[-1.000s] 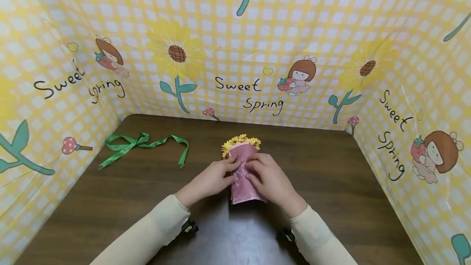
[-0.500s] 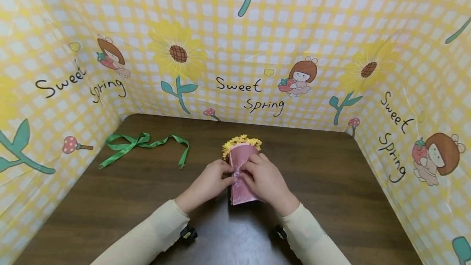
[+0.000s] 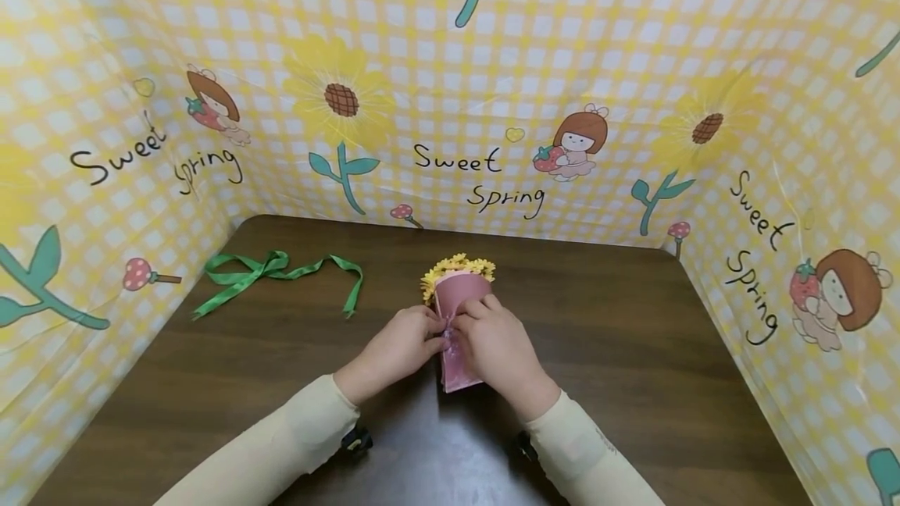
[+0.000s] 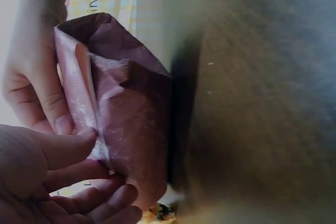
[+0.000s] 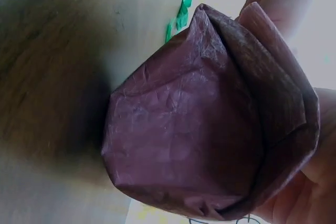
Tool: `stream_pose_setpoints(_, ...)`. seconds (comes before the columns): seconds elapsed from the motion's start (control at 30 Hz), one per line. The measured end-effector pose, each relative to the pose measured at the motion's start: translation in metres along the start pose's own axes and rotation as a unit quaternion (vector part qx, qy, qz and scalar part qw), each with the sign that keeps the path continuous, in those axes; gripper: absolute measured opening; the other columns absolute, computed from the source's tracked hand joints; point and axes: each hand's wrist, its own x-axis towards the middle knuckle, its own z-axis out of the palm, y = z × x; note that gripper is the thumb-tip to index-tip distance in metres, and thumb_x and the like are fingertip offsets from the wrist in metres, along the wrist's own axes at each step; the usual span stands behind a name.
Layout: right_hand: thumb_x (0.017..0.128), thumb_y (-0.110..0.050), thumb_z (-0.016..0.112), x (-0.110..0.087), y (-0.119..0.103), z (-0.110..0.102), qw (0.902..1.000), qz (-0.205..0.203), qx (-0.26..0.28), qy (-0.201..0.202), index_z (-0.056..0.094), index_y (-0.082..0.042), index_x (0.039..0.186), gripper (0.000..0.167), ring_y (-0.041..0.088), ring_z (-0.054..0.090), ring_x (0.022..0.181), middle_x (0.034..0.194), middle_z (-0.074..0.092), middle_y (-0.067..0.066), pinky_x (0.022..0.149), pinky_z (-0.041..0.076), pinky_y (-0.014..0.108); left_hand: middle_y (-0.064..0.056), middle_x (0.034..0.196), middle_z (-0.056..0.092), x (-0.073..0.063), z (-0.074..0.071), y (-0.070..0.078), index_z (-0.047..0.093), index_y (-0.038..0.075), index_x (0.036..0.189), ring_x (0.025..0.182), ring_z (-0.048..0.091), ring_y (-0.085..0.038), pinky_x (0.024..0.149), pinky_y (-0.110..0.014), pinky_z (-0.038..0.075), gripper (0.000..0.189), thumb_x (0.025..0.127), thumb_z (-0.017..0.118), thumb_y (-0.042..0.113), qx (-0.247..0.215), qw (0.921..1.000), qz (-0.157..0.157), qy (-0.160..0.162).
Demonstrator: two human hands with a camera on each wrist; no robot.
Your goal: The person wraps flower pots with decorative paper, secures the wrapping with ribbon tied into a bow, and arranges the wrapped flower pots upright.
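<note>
A small bouquet of yellow flowers (image 3: 457,265) wrapped in pink paper (image 3: 464,289) lies mid-table, blossoms toward the back. My left hand (image 3: 402,343) pinches the wrapper's left edge near its middle; in the left wrist view the thumb (image 4: 71,145) presses on the seam. From the other side, my right hand (image 3: 501,351) grips the same paper with its fingertips close to the left ones, covering the lower right part. A shiny, whitish patch shows on the paper between the hands. In the right wrist view the wrapper's open lower end (image 5: 184,124) faces the camera, hiding most fingers.
A green ribbon (image 3: 242,278) with a loop and a loose tail lies at the table's back left. Yellow checked cloth (image 3: 450,84) stands around the back and both sides of the dark wooden table (image 3: 619,318).
My right hand has moved left across the wrapper, bringing its fingertips close to the left hand's. The paper is drawn in at its middle. The ribbon stays put.
</note>
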Motion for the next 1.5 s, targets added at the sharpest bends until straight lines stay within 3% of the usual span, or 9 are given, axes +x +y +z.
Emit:
stream_pose_setpoints(0.13, 0.089, -0.017, 0.077, -0.001, 0.003, -0.003, 0.9996, 0.019, -0.019, 0.001, 0.080, -0.017, 0.097, 0.009, 0.022, 0.055, 0.089, 0.093, 0.067, -0.003, 0.078, 0.054, 0.033, -0.012, 0.119, 0.073, 0.004, -0.001, -0.009, 0.075, 0.002, 0.121, 0.113, 0.068, -0.026, 0.097, -0.041, 0.055, 0.030, 0.093, 0.075, 0.012, 0.005, 0.9991, 0.039, -0.016)
stream_pose_setpoints(0.27, 0.089, -0.009, 0.072, -0.001, 0.001, -0.002, 0.9988, 0.009, -0.048, -0.002, 0.078, -0.016, 0.094, 0.011, 0.023, 0.051, 0.083, 0.089, 0.063, -0.003, 0.071, 0.051, 0.032, -0.013, 0.114, 0.073, 0.011, -0.022, -0.035, 0.075, 0.003, 0.117, 0.108, 0.069, -0.029, 0.096, -0.044, 0.055, 0.031, 0.087, 0.070, -0.005, 0.095, 0.9891, 0.088, -0.069)
stream_pose_setpoints(0.43, 0.088, -0.002, 0.069, -0.002, -0.002, 0.000, 0.9976, 0.007, -0.068, -0.007, 0.078, -0.016, 0.093, 0.018, 0.022, 0.048, 0.079, 0.086, 0.060, -0.002, 0.068, 0.048, 0.031, -0.013, 0.105, 0.068, 0.015, -0.057, -0.093, 0.075, 0.006, 0.107, 0.096, 0.068, -0.031, 0.082, -0.045, 0.058, 0.027, 0.091, 0.062, -0.011, 0.229, 0.9686, 0.020, -0.096)
stream_pose_setpoints(0.57, 0.088, -0.004, 0.070, -0.002, -0.003, 0.002, 0.9981, 0.006, -0.060, -0.007, 0.079, -0.017, 0.094, 0.017, 0.022, 0.049, 0.080, 0.087, 0.062, -0.002, 0.069, 0.048, 0.031, -0.012, 0.102, 0.069, 0.010, -0.065, -0.134, 0.075, 0.009, 0.104, 0.091, 0.068, -0.030, 0.072, -0.041, 0.057, 0.023, 0.096, 0.061, -0.008, 0.269, 0.9559, -0.023, -0.117)
stream_pose_setpoints(0.77, 0.088, -0.009, 0.071, -0.001, -0.002, 0.002, 0.9988, 0.006, -0.049, 0.001, 0.079, -0.017, 0.094, 0.013, 0.022, 0.049, 0.080, 0.088, 0.064, -0.003, 0.069, 0.048, 0.031, -0.004, 0.087, 0.070, 0.006, -0.058, -0.156, 0.073, 0.015, 0.084, 0.077, 0.067, -0.023, 0.059, -0.037, 0.054, 0.020, 0.096, 0.067, 0.000, 0.265, 0.9624, -0.004, -0.061)
stream_pose_setpoints(1.0, 0.090, -0.013, 0.071, -0.001, -0.001, 0.001, 0.9992, 0.008, -0.036, 0.013, 0.079, -0.018, 0.094, 0.011, 0.022, 0.049, 0.080, 0.088, 0.063, -0.004, 0.069, 0.048, 0.031, -0.004, 0.086, 0.072, 0.041, -0.086, -0.148, 0.077, 0.008, 0.097, 0.068, 0.060, -0.016, 0.062, -0.035, 0.049, 0.017, 0.101, 0.063, 0.016, 0.089, 0.9899, -0.110, -0.004)
stream_pose_setpoints(1.27, 0.090, -0.016, 0.073, -0.004, 0.003, -0.002, 0.9993, 0.012, -0.029, 0.019, 0.079, -0.016, 0.092, 0.006, 0.023, 0.049, 0.078, 0.086, 0.062, -0.003, 0.068, 0.048, 0.032, -0.010, 0.071, 0.064, 0.130, -0.106, -0.076, 0.071, 0.008, 0.081, 0.061, 0.051, -0.020, 0.060, -0.035, 0.044, 0.032, 0.103, 0.059, 0.027, -0.080, 0.9850, -0.089, 0.125)
stream_pose_setpoints(1.37, 0.091, -0.016, 0.073, -0.004, 0.003, -0.001, 0.9994, 0.003, -0.025, 0.023, 0.079, -0.015, 0.091, 0.006, 0.024, 0.049, 0.078, 0.086, 0.062, -0.002, 0.068, 0.048, 0.032, -0.011, 0.095, 0.073, 0.160, -0.093, -0.044, 0.076, 0.007, 0.102, 0.080, 0.062, -0.021, 0.071, -0.033, 0.051, 0.025, 0.104, 0.060, 0.026, -0.142, 0.9816, -0.067, 0.109)
stream_pose_setpoints(1.5, 0.092, -0.017, 0.073, -0.001, 0.002, 0.000, 0.9992, -0.007, -0.028, 0.026, 0.078, -0.014, 0.091, 0.006, 0.024, 0.050, 0.078, 0.085, 0.063, -0.002, 0.070, 0.047, 0.034, -0.010, 0.136, 0.066, 0.180, -0.069, -0.015, 0.061, 0.013, 0.142, 0.116, 0.063, -0.030, 0.089, -0.037, 0.054, 0.036, 0.106, 0.056, 0.020, -0.249, 0.9681, -0.023, -0.017)
